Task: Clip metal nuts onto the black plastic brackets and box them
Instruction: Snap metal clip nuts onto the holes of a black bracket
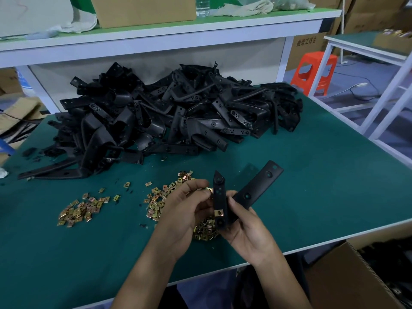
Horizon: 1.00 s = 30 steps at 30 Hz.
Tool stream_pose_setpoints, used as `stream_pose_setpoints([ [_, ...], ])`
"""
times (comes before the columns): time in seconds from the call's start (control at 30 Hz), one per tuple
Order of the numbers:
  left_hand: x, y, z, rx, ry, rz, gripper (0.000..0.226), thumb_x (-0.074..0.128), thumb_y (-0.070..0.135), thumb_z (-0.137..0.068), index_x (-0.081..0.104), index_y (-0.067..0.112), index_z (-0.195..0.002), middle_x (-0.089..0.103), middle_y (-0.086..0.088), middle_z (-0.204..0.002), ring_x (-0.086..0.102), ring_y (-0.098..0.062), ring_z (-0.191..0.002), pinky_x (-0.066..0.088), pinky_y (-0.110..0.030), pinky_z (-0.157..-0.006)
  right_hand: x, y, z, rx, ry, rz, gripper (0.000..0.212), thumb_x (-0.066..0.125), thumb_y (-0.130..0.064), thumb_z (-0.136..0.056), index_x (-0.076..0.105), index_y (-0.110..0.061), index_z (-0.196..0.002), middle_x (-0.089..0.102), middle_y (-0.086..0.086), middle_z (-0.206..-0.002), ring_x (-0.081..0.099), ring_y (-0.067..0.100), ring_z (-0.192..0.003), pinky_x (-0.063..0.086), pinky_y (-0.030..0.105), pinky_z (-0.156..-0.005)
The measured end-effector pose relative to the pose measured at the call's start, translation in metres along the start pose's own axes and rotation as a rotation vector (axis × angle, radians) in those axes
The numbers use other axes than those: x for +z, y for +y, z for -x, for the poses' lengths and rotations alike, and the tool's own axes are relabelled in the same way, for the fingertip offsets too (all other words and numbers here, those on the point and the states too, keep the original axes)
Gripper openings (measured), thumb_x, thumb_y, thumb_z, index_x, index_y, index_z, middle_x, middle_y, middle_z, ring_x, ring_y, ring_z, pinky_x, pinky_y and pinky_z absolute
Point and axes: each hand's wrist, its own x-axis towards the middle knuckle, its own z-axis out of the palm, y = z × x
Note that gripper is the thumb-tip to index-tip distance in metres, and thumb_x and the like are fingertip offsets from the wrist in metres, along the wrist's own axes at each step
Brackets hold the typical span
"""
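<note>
My right hand (247, 233) grips a black plastic bracket (254, 190) by its bend, above the table's near edge. One arm of the bracket stands upright and the other slants up to the right. A brass-coloured metal nut (219, 212) sits clipped on the upright arm, low down. My left hand (187, 210) pinches another metal nut (209, 190) against the left edge of that upright arm. Under and left of my hands lie heaps of loose nuts (156, 201), with a second heap (80, 211) further left.
A big pile of black brackets (169, 112) fills the back of the green table (323, 175). An open cardboard box (347, 273) stands below the table's front right corner. A white shelf (156, 39) runs behind the pile. An orange stool (314, 70) stands at the right.
</note>
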Motion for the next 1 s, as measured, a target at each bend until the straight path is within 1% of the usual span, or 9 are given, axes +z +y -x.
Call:
stream_pose_setpoints([
  [0.17,-0.004,0.003,0.000,0.024,0.023,-0.061,0.017,0.060,-0.006,-0.092,0.064,0.007,-0.104,0.074,-0.011,-0.087,0.071,-0.019,-0.073,0.056,-0.025,-0.061,0.003,-0.001,0.001,0.016,0.029,0.043,0.031,0.083,-0.032,-0.075,0.065,-0.024,-0.099,0.069,0.006,-0.100,0.064,0.017,-0.083,0.040,0.032,-0.067],
  [0.27,-0.003,0.005,0.000,0.042,0.040,-0.094,0.018,0.060,-0.008,-0.091,0.062,0.005,-0.104,0.073,-0.009,-0.081,0.070,-0.016,-0.069,0.056,-0.024,-0.060,0.004,-0.001,0.002,0.012,0.040,0.022,0.025,0.078,-0.028,-0.082,0.063,-0.024,-0.100,0.067,0.006,-0.103,0.062,0.019,-0.086,0.039,0.034,-0.068],
  [0.33,0.000,0.004,0.002,0.053,0.044,-0.089,0.017,0.060,-0.008,-0.091,0.062,0.005,-0.102,0.073,-0.007,-0.079,0.070,-0.015,-0.068,0.056,-0.023,-0.059,0.003,0.000,0.002,0.017,0.044,0.012,0.021,0.071,-0.023,-0.088,0.059,-0.022,-0.104,0.067,0.007,-0.104,0.063,0.020,-0.088,0.042,0.035,-0.070],
  [0.43,0.002,0.003,0.004,0.071,0.057,-0.080,0.015,0.061,-0.008,-0.091,0.061,0.006,-0.098,0.074,-0.005,-0.079,0.070,-0.014,-0.067,0.056,-0.023,-0.060,0.005,-0.001,0.003,0.024,0.051,-0.001,0.026,0.067,-0.023,-0.087,0.055,-0.020,-0.109,0.067,0.008,-0.105,0.063,0.021,-0.090,0.045,0.035,-0.071],
  [0.57,0.001,0.002,0.004,0.058,0.046,-0.022,0.015,0.059,-0.008,-0.092,0.060,0.007,-0.094,0.073,-0.007,-0.081,0.070,-0.016,-0.069,0.056,-0.024,-0.059,0.006,-0.001,0.003,0.027,0.054,-0.002,0.023,0.069,-0.025,-0.084,0.059,-0.021,-0.104,0.068,0.007,-0.103,0.064,0.019,-0.086,0.047,0.032,-0.068],
  [0.73,0.000,0.002,0.005,0.053,0.001,-0.031,0.016,0.057,-0.009,-0.092,0.059,0.007,-0.094,0.073,-0.008,-0.082,0.070,-0.017,-0.071,0.057,-0.024,-0.060,0.003,0.000,0.002,0.043,0.055,-0.009,0.022,0.068,-0.024,-0.086,0.062,-0.019,-0.107,0.070,0.006,-0.102,0.066,0.017,-0.084,0.050,0.030,-0.066],
  [0.83,-0.004,0.006,0.004,0.052,-0.021,-0.108,0.016,0.058,-0.010,-0.092,0.060,0.006,-0.095,0.071,-0.005,-0.075,0.070,-0.014,-0.067,0.057,-0.023,-0.059,0.000,0.001,0.002,0.046,0.047,-0.016,0.025,0.072,-0.023,-0.086,0.061,-0.017,-0.108,0.070,0.006,-0.097,0.068,0.015,-0.079,0.055,0.026,-0.061],
  [0.93,-0.008,0.009,0.002,0.020,-0.031,-0.114,0.016,0.060,-0.008,-0.091,0.060,0.007,-0.095,0.070,-0.006,-0.075,0.068,-0.015,-0.066,0.056,-0.023,-0.058,0.000,0.003,0.001,0.034,0.011,-0.066,0.028,0.074,-0.021,-0.086,0.058,-0.015,-0.108,0.068,0.007,-0.090,0.067,0.013,-0.066,0.052,0.023,-0.047],
  [1.0,-0.007,0.008,0.001,-0.001,-0.036,-0.061,0.016,0.059,-0.008,-0.091,0.058,0.008,-0.093,0.070,-0.008,-0.077,0.068,-0.016,-0.068,0.057,-0.023,-0.058,0.000,0.004,0.001,0.029,0.011,-0.097,0.030,0.071,-0.019,-0.088,0.056,-0.013,-0.113,0.069,0.009,-0.093,0.068,0.014,-0.068,0.053,0.024,-0.048],
])
